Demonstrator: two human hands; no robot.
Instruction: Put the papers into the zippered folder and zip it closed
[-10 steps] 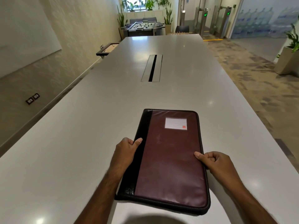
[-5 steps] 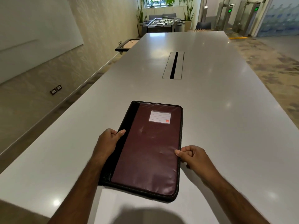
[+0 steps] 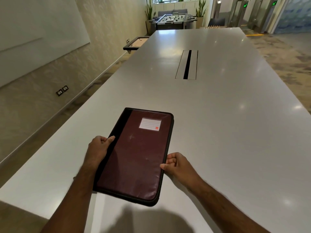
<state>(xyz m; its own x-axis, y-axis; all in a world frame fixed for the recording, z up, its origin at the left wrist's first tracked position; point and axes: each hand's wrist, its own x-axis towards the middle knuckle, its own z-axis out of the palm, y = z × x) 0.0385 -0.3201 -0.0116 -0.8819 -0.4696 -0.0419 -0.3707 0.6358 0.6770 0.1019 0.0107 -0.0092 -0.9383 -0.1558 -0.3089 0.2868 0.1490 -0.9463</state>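
The left hand (image 3: 99, 148) holds the folder (image 3: 138, 155) at its left, spine edge: the thumb lies on top of the black spine strip, pointing toward the far end, and the fingers curl over the edge beneath it, so this grip is pinching the folder. The right hand (image 3: 176, 163) is at the opposite, zippered edge, somewhat nearer the person than the left hand. Its thumb tip presses on the rim of the cover and its fingers are curled in at the edge; whether they pinch the zipper pull or only the edge cannot be told, but the grip is closed on the folder's side. Both forearms reach in from the bottom of the view.

The folder is closed, with its maroon cover up, a black band along the left side and a dark zipper border around the rest. A white lined label (image 3: 150, 124) with a small orange square sits near the far end of the cover. The folder lies on the near end of the long grey bench (image 3: 227, 132), turned slightly so its far end leans right. No papers are visible.

Farther along the bench, a slotted cable hatch (image 3: 186, 64) is set in the middle. Beyond the far end stand a foosball table (image 3: 173, 20) and potted plants (image 3: 149, 12). A whiteboard (image 3: 37, 39) hangs on the left wall, with sockets (image 3: 62, 90) low below it. Patterned carpet (image 3: 286, 61) lies to the right.
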